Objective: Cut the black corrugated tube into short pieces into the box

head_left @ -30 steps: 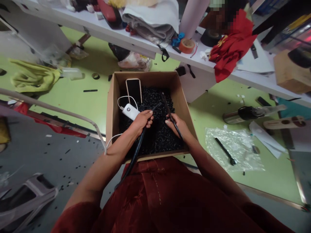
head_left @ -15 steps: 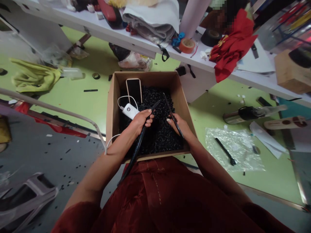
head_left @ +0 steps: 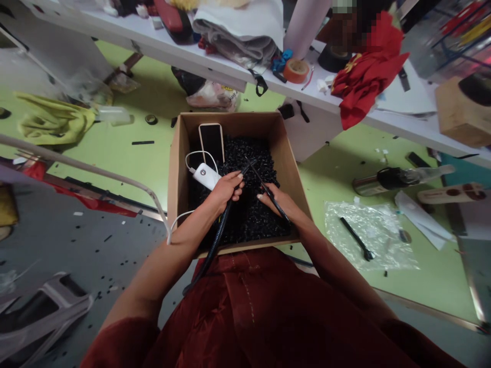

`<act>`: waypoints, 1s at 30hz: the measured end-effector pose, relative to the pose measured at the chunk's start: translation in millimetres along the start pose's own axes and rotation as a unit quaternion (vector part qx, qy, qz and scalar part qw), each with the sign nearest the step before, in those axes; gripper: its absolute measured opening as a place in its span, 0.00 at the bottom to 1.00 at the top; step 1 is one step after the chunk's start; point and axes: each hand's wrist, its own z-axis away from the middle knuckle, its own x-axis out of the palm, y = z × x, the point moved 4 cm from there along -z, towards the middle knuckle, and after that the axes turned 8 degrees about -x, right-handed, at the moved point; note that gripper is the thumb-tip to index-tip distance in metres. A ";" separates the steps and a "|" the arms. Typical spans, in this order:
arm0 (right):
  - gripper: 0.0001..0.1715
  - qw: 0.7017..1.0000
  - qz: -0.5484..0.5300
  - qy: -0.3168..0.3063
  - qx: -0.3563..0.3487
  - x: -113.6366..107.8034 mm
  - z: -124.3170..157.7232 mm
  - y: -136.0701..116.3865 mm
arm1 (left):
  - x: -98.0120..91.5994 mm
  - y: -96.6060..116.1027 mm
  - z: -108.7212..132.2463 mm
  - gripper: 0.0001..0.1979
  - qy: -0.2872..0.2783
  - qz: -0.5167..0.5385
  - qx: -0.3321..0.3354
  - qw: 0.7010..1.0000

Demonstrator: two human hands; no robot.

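Note:
My left hand (head_left: 229, 188) is closed around a long black ribbed tube (head_left: 217, 237), whose upper end sticks out past my fingers and whose lower part hangs over the box's near edge. My right hand (head_left: 279, 200) grips a slim dark pair of scissors (head_left: 261, 178), its tips crossing close to the tube's end; whether the blades touch it I cannot tell. Both hands are over a cardboard box (head_left: 295, 176) holding many small black pieces (head_left: 253, 220). Inside the box at the left, a phone (head_left: 211, 140) leans by a white device (head_left: 206, 176) with a white cable.
A pale metal rail (head_left: 151, 197) curves in beside my left forearm. On the green surface at right lie a clear plastic bag (head_left: 387, 240) with a black tool (head_left: 356, 239) on it, and a steel bottle (head_left: 368, 185). A cluttered white shelf (head_left: 215, 71) crosses beyond the box.
My right hand has shifted slightly left, swinging the scissors' tips leftward to the tube's end. The left hand and tube have barely moved.

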 end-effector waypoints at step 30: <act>0.12 0.997 0.066 -0.029 0.002 0.4 0.7 -1.7 | 2.4 -14.3 -4.9 0.05 0.018 -0.093 -0.017 0.995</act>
